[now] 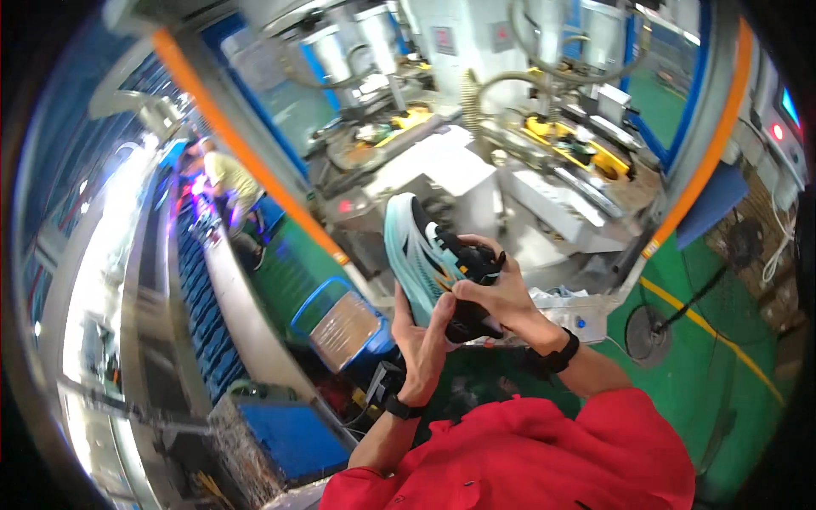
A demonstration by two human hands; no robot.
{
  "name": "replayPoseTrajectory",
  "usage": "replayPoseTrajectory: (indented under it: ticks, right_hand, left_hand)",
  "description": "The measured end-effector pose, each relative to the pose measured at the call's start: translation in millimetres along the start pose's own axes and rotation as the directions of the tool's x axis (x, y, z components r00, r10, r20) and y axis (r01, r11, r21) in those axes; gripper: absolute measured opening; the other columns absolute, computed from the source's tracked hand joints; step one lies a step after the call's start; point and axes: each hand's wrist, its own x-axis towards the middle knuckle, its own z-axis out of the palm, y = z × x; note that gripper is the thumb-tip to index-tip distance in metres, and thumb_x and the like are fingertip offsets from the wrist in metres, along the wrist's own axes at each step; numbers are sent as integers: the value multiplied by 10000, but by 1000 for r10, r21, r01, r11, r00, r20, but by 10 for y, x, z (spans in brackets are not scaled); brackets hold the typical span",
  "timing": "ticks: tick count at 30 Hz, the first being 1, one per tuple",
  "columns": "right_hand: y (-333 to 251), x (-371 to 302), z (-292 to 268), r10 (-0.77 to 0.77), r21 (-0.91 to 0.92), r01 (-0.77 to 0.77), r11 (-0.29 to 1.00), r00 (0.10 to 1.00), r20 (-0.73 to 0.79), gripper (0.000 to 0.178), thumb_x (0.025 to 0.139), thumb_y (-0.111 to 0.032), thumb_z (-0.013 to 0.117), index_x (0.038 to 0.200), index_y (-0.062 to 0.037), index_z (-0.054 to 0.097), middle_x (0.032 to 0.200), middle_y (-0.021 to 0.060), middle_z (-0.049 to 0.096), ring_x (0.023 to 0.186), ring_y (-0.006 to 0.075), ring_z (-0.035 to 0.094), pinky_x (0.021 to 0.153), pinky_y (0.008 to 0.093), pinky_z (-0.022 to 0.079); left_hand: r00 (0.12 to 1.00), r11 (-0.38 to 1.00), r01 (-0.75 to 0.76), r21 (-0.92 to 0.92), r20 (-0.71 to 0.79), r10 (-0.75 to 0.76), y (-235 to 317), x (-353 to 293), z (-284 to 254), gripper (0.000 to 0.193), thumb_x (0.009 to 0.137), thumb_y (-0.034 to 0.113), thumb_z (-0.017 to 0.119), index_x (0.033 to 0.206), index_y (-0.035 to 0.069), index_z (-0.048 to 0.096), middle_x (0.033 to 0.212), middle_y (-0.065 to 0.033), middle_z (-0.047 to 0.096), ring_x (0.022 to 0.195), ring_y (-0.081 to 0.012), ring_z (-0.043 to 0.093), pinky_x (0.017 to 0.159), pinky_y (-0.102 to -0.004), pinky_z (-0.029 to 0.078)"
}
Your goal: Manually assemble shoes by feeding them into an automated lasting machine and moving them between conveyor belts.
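I hold a sports shoe [411,250] in front of me, raised and tilted, one end pointing away. It is pale teal and white with black parts and a small orange accent. My left hand [419,347] is closed round its near left side, thumb against the shoe. My right hand [503,296] grips the black part on the right, with the thumb laid across it. The fingers behind the shoe are partly hidden. Dark bands circle both wrists.
Ahead stands a machine with two stations and an orange-edged frame [697,170]. A blue crate [380,343] is at left, beside a conveyor [242,306] where another person [231,180] works. A black fan [648,333] stands on the green floor at right.
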Motion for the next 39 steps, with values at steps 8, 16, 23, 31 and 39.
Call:
replayPoseTrajectory:
  ticks: [8,16,23,31,39]
  right_hand:
    - [-68,150,-1954,-71,-199,-36,979,860,-505,604,637,-79,751,1204,16,568,1083,70,620,953,146,590,880,280,474]
    - [-247,18,-2574,-182,-335,-133,933,628,-756,570,701,4,661,1253,18,517,1128,96,595,1000,165,580,945,303,446]
    - [-210,311,-2666,-256,-533,-271,802,650,-715,571,698,-33,678,1247,29,531,1087,89,602,956,140,576,868,275,471]
    - [-118,2573,-2661,33,-801,-543,252,832,-553,647,620,-303,759,1115,76,582,960,209,654,883,283,639,799,347,498]
    - [1700,3676,-1730,224,-889,-421,178,897,-380,531,696,-252,704,1075,105,599,1067,264,656,1004,352,656,845,410,530]
  left_hand:
    - [851,932,345,110,382,-360,-1245,1177,1320,753,939,392,584,1450,-68,277,1331,-212,517,1206,-264,521,984,-343,414]
    - [939,776,187,603,123,-322,-2484,2648,2418,744,779,319,722,1286,-138,423,1070,-244,645,1016,-331,633,883,-384,483]
    - [981,572,173,802,-88,-173,-3314,3335,2145,729,745,142,674,1336,-89,314,1224,-292,527,1063,-426,576,918,-458,475]
    - [649,627,759,-178,280,-707,-1887,2759,817,132,871,112,664,958,17,634,929,-83,681,812,-215,669,672,-386,562]
    - [777,775,629,-68,78,-624,-237,1182,-1051,556,804,50,685,1302,-76,474,1173,-79,586,1051,-147,561,935,-292,442]
